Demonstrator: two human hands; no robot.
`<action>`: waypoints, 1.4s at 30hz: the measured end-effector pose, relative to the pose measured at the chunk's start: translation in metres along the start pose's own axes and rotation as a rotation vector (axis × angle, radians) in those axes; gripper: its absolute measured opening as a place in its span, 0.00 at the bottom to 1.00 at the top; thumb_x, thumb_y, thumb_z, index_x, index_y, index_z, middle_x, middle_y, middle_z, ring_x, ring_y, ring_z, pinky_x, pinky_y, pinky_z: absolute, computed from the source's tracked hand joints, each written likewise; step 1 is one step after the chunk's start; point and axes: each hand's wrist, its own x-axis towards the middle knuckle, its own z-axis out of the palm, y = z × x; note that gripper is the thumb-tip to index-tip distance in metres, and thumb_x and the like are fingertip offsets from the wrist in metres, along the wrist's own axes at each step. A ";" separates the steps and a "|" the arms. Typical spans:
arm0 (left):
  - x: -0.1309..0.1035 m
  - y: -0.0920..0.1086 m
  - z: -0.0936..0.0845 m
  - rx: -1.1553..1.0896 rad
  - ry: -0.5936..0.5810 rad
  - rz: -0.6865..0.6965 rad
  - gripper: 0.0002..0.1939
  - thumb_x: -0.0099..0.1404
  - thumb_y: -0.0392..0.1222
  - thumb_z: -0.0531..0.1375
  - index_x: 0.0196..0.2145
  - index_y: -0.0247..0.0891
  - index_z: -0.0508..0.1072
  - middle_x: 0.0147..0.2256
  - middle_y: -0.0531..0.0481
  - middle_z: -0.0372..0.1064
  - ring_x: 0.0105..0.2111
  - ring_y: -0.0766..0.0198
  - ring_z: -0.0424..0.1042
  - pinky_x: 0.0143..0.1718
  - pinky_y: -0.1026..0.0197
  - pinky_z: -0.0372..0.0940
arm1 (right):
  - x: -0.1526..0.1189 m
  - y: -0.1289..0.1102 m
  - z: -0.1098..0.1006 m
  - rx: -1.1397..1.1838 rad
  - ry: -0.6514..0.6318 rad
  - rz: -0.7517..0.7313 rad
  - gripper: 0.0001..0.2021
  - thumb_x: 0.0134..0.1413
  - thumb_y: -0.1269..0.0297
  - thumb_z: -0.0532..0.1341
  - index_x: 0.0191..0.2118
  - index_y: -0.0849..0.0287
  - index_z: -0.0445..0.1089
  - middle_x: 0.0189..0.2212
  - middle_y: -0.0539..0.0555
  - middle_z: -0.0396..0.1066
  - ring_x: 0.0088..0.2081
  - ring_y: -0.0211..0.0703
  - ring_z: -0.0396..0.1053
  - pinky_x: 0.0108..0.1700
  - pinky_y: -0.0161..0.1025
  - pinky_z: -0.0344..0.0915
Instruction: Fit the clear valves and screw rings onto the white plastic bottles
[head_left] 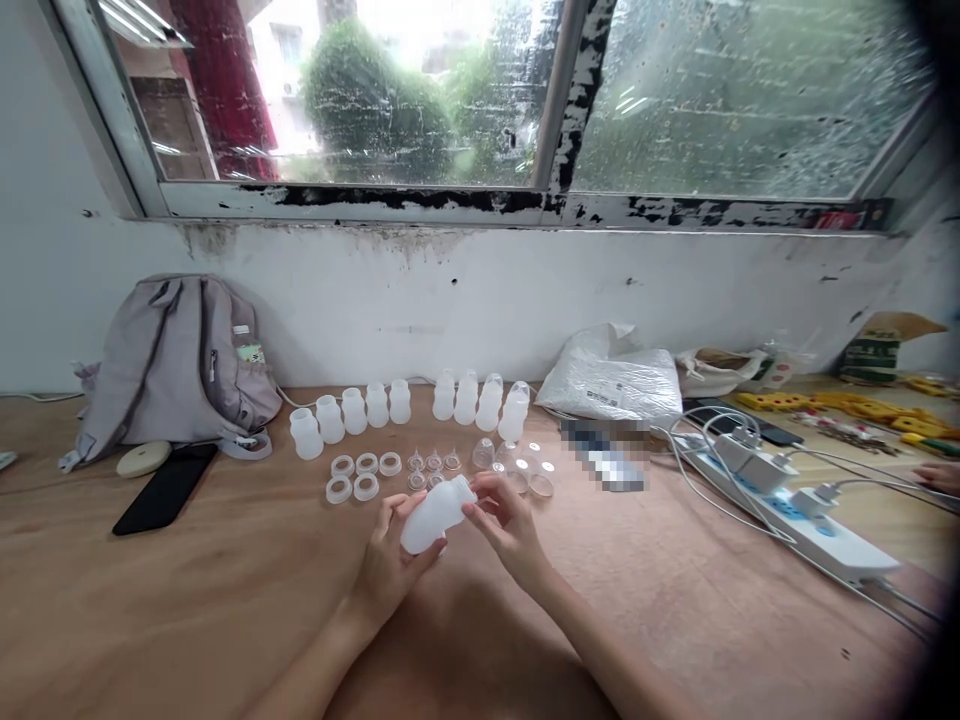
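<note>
A frosted white baby bottle (433, 520) is tilted above the table, its neck pointing up and to the right. My left hand (390, 550) wraps around its body. At the neck end, the fingers and thumb of my right hand (510, 525) pinch the rim; whether a collar ring sits there I cannot make out. Just beyond my hands lie several white collar rings (366, 487), several clear nipples (434, 460) and several transparent dome caps (541, 485). Behind them stand a row of open bottles (353, 411) on the left and a group of capped bottles (466, 402) on the right.
A grey backpack (180, 360), a black phone (165, 490) and a round cream item (142, 458) are at the left. To the right are a silvery plastic package (615, 375), a power strip (817, 530) with chargers and cables, and yellow parts (855, 410). Another person's hand (937, 477) shows at the right edge.
</note>
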 end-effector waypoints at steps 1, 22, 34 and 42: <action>0.000 0.000 0.000 -0.002 0.026 0.012 0.24 0.55 0.47 0.58 0.49 0.45 0.59 0.44 0.47 0.58 0.43 0.59 0.64 0.42 0.58 0.62 | 0.003 -0.002 -0.003 -0.034 -0.034 -0.006 0.07 0.48 0.60 0.58 0.32 0.56 0.64 0.36 0.54 0.61 0.34 0.41 0.64 0.31 0.36 0.64; 0.008 -0.016 -0.001 0.256 -0.327 0.098 0.23 0.51 0.47 0.61 0.45 0.42 0.65 0.40 0.48 0.66 0.41 0.57 0.61 0.45 0.52 0.53 | 0.196 0.057 0.032 -1.184 -0.154 -0.328 0.09 0.54 0.71 0.52 0.34 0.59 0.69 0.35 0.57 0.67 0.40 0.45 0.60 0.38 0.39 0.56; 0.014 -0.024 -0.002 0.242 -0.216 0.088 0.19 0.53 0.43 0.59 0.44 0.43 0.66 0.38 0.48 0.66 0.39 0.57 0.63 0.44 0.52 0.55 | 0.211 0.073 0.043 -1.319 -0.129 -0.298 0.10 0.55 0.69 0.51 0.36 0.60 0.69 0.37 0.59 0.69 0.44 0.50 0.56 0.42 0.45 0.48; 0.014 -0.025 -0.001 0.251 -0.203 0.078 0.22 0.54 0.42 0.59 0.47 0.44 0.65 0.39 0.48 0.66 0.40 0.57 0.62 0.45 0.51 0.56 | 0.211 0.064 0.040 -1.304 -0.141 -0.330 0.10 0.55 0.69 0.51 0.39 0.59 0.68 0.38 0.59 0.70 0.47 0.50 0.56 0.47 0.47 0.45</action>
